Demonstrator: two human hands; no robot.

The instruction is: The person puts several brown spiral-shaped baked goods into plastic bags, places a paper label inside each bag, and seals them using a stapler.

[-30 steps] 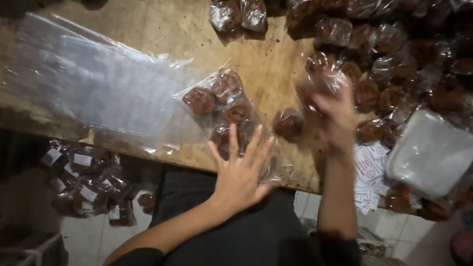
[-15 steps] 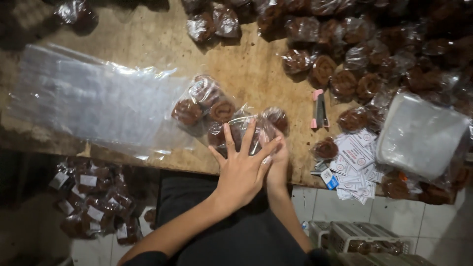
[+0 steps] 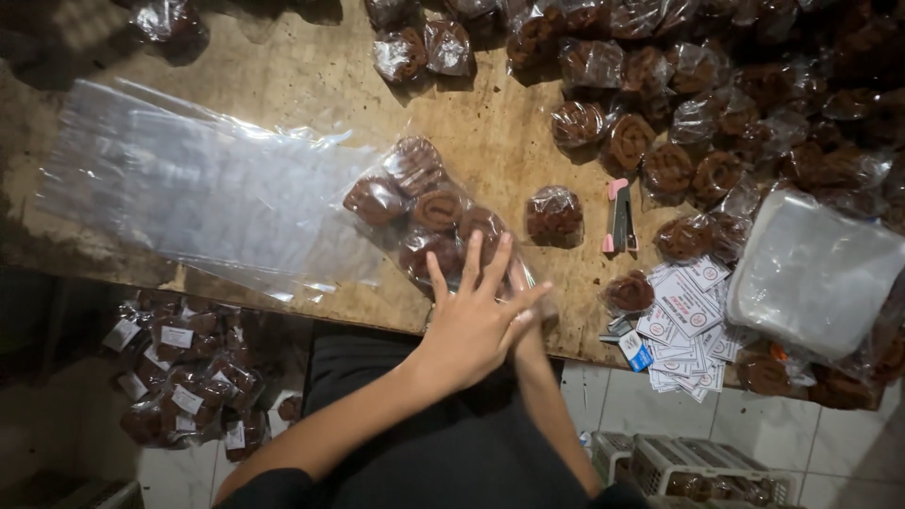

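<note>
At the wooden table's (image 3: pixel 283 75) near edge, a left hand (image 3: pixel 476 316) presses flat, fingers spread wide, on a clear bag of brown wrapped cakes (image 3: pixel 429 212). The right hand (image 3: pixel 524 306), mostly hidden beneath it, apparently touches the bag's end. A pink stapler (image 3: pixel 619 215) lies at three o'clock of the bag.

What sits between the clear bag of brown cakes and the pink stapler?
One small wrapped brown cake, lying alone on the wooden table, seen in the head view.

Table: worn wooden tabletop (image 3: pixel 283 75), stained, its near edge rough and dark.
Floor: pale square tiles (image 3: pixel 830 452) under the table's right end.
Crate: white slatted plastic crate (image 3: pixel 660 462) on the tiles.
Light: dim, brightest at centre.
</note>
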